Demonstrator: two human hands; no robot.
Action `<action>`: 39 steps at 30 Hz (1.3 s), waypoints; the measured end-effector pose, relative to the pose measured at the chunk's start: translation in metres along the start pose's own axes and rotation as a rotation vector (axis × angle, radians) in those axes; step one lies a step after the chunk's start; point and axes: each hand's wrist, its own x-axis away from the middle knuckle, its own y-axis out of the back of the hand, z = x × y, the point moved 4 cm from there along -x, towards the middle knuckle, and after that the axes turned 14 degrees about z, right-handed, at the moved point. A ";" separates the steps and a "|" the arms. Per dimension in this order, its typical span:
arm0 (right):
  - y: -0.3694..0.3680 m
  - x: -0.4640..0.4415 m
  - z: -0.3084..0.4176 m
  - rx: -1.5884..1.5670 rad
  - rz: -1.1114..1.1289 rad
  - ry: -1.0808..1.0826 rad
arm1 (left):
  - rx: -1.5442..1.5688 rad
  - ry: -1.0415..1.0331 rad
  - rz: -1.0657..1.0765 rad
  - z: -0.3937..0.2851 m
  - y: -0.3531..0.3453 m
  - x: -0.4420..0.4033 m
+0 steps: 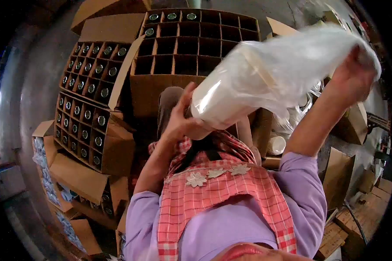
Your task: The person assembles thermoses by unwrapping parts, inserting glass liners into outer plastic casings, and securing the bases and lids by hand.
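My left hand (pixel 183 117) is closed around the lower end of a smooth white cylinder (pixel 224 98), which is held tilted in front of my body. A clear plastic bag (pixel 287 65) covers its upper part and stretches up to the right. My right hand (pixel 355 76), blurred by motion, is raised at the far right and grips the bag's end. Behind the cylinder stands a large divided carton (pixel 167 82); several metallic round tops (pixel 172 16) show in its far left cells. The exact kind of the white cylinder cannot be made out.
At left, two divided cartons (pixel 80 102) hold several round-topped pieces, with open flaps. Below them are more open boxes (pixel 80 174) with bluish plastic (pixel 48 174). On the right, a box holds plastic-wrapped white pieces (pixel 276 144). Wooden boards (pixel 357 222) lie at lower right.
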 end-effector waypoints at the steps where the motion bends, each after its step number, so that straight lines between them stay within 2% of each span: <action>1: 0.013 0.009 -0.019 0.152 0.005 -0.030 | 0.020 0.023 0.033 -0.001 -0.013 0.002; 3: 0.032 0.043 -0.089 0.602 0.110 -0.262 | 0.055 0.073 0.112 0.001 -0.034 0.006; 5: 0.047 0.105 -0.179 1.038 0.406 -0.618 | 0.127 0.107 0.065 0.010 -0.041 0.014; 6: 0.046 0.141 -0.209 1.102 0.537 -0.727 | 0.104 0.093 0.038 0.009 -0.043 0.018; 9: 0.015 0.186 -0.231 0.924 0.544 -0.690 | 0.109 0.086 -0.041 0.018 -0.053 0.015; 12: 0.022 0.217 -0.250 0.941 0.593 -0.732 | -0.018 0.072 -0.020 0.007 -0.045 0.012; 16: 0.070 0.327 -0.257 1.134 0.915 -0.960 | 0.003 0.069 -0.033 0.022 -0.037 0.016; 17: 0.060 0.322 -0.238 1.062 1.002 -1.107 | 0.043 0.047 -0.070 0.022 -0.036 0.017; 20: 0.081 0.274 -0.259 1.265 1.346 -0.839 | 0.134 0.005 -0.157 0.019 -0.027 0.024; 21: 0.081 0.234 -0.218 1.126 0.900 -0.850 | 0.054 -0.002 -0.138 0.013 -0.023 0.025; 23: 0.064 0.161 -0.142 0.658 0.293 -0.657 | 0.056 -0.012 -0.135 0.000 -0.016 0.026; 24: 0.046 0.134 -0.106 0.354 0.260 -0.580 | 0.112 -0.088 -0.123 -0.003 -0.013 0.024; 25: 0.017 0.111 -0.072 0.050 0.226 -0.499 | 0.040 -0.093 -0.123 -0.005 -0.014 0.023; 27: -0.041 0.101 -0.057 -0.075 0.397 -0.580 | -0.110 -0.105 -0.126 -0.012 -0.015 0.020; 28: -0.060 0.088 -0.039 0.393 0.450 -0.580 | -0.032 -0.168 -0.192 -0.013 -0.017 0.021; 31: -0.068 0.075 -0.066 0.255 0.456 -0.658 | -0.160 -0.372 -0.428 -0.036 -0.012 0.025; 32: -0.070 0.074 -0.079 0.155 0.407 -0.642 | -0.391 -0.428 -0.398 -0.052 -0.014 0.029; 35: -0.077 0.066 -0.098 0.027 0.497 -0.680 | -1.059 -0.627 -0.367 -0.082 -0.034 0.046; 36: -0.081 0.064 -0.102 -0.042 0.510 -0.699 | -1.066 -0.613 -0.382 -0.079 -0.031 0.049; 38: -0.097 0.057 -0.088 -0.047 0.466 -0.534 | -1.078 -0.585 -0.405 -0.069 -0.022 0.052; 39: -0.104 0.056 -0.081 -0.052 0.439 -0.450 | -0.947 -0.537 -0.454 -0.068 -0.004 0.051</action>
